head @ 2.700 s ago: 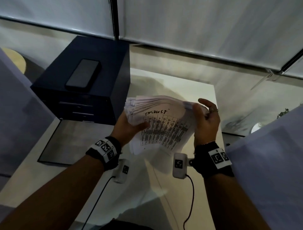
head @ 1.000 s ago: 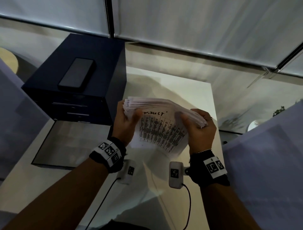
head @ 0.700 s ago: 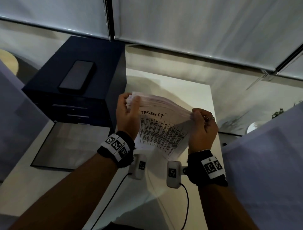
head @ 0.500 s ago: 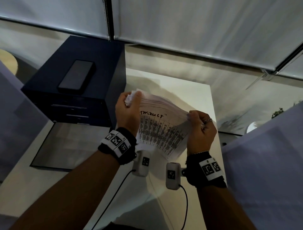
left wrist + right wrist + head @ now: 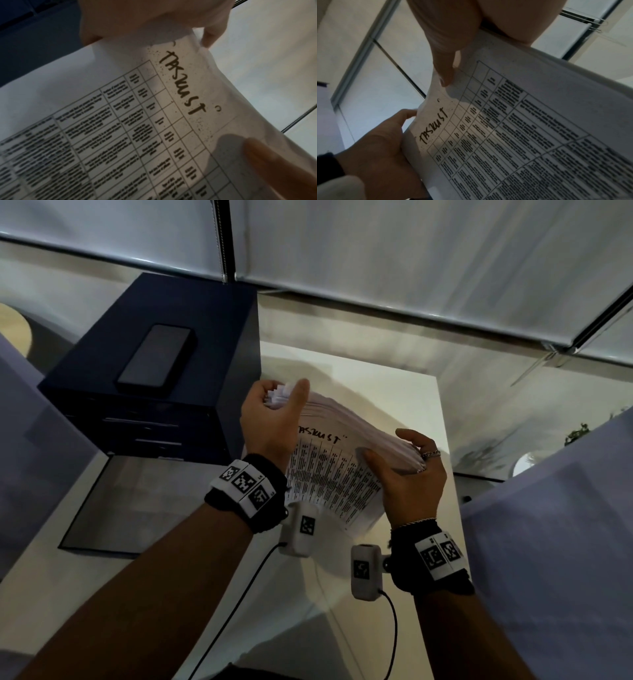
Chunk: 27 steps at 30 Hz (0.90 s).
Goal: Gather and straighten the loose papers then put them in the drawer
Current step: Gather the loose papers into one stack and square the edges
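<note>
Both hands held the thick stack of white printed papers (image 5: 337,460) above the white tabletop (image 5: 404,392): left hand (image 5: 270,419) gripping its top corner, right hand (image 5: 407,474) clasping the side edge. Straightening seemed underway; next, the dark blue drawer cabinet (image 5: 154,392) needed opening.

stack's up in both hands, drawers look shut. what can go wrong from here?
1. The paper stack is fanned at its top-left corner, sheets stepped under the left hand; a loose grip could let some slide out.
2. Both hands are occupied, right hand included, and the drawer unit fronts look closed; freeing one hand may let the stack sag or spill.
3. A phone lies on the unit; a jolt when pulling a drawer could shift it.
</note>
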Available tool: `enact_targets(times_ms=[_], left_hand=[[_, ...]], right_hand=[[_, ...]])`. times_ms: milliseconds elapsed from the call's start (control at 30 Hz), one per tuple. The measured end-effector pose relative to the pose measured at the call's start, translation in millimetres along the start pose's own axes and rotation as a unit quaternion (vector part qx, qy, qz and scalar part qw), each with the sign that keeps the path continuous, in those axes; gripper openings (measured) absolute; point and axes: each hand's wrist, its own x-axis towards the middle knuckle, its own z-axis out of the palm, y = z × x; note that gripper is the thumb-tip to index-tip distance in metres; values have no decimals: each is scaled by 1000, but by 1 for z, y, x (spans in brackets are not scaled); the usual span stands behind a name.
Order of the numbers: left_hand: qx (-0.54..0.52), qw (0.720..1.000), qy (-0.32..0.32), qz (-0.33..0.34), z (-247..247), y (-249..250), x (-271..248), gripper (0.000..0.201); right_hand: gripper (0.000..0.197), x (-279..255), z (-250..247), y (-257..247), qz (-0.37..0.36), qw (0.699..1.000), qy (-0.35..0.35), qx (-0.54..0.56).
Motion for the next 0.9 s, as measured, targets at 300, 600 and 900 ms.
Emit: enact_targets(times_ms=[300,600,900], left_hand=[[-15,986,-167,-5,-26,-13,9,40],[75,981,-175,27,-37,-28,-11,29],[41,974,-213,-64,-54,-38,-15,48]], right_hand=[[18,12,-7,11,20,999,-19,-24],[22,21,-6,-5,2,1000,14,24],[17,33,18,-12,53,994,83,57]])
